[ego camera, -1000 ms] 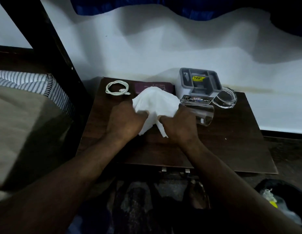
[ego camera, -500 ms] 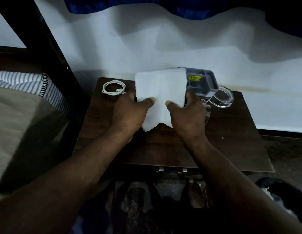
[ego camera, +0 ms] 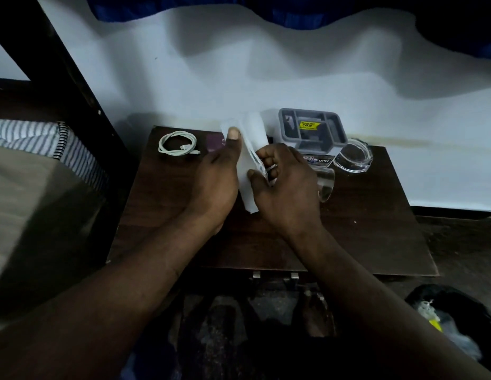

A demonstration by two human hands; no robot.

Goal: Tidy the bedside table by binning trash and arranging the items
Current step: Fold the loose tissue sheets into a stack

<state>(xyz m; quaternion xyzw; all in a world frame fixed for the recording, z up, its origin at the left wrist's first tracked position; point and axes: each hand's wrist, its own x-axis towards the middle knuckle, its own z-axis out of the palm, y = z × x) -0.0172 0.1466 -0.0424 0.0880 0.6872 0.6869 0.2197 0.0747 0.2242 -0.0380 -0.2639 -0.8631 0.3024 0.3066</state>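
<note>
At table [ego camera: 376, 242] centre: one white tissue [ego camera: 255, 130], folded to a narrow upright strip; whether its lower end touches the wood cannot be told.

- Left hand [ego camera: 219, 182]: thumb flat on the strip's upper end, fingers hidden behind it, pinching it.
- Right hand [ego camera: 288, 187]: fingers curled round the strip's right edge, thumb on its lower part, gripping it.

Hidden or unclear:
- Maroon flat item [ego camera: 214, 142], 11 o'clock, mostly covered by the left hand.
- Clear tumbler [ego camera: 325, 186] on its side, 3 o'clock, one end showing past the right hand.
- Grey compartment tray [ego camera: 311, 130], 1 o'clock, label blurred.

Also on the table:
- Coiled white cable [ego camera: 178, 144], 10 o'clock, apart from the hands.
- Clear glass dish [ego camera: 354, 156], 2 o'clock, just beside the tray.

Edges and room:
- Open wood from 4 to 5 o'clock, out to the right edge.
- Near edge crossed by both forearms.
- Black bin bag [ego camera: 452, 319] on the floor past the 5 o'clock corner, cut off by the frame.
</note>
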